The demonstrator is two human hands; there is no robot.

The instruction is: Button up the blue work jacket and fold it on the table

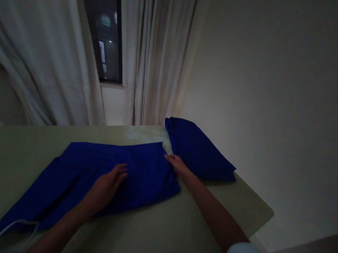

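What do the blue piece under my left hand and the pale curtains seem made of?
Blue piece: probably thin cloth with a matte finish, judging by its soft creases and dull surface. Pale curtains: likely matte fabric, hanging in soft folds; fibre unclear.

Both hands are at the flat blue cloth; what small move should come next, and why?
I'd probably smooth the dark crease outward with the left hand: it runs through the left part of the flat blue cloth, and that hand is the nearer one. The right hand, at the right edge, could steady the cloth meanwhile.
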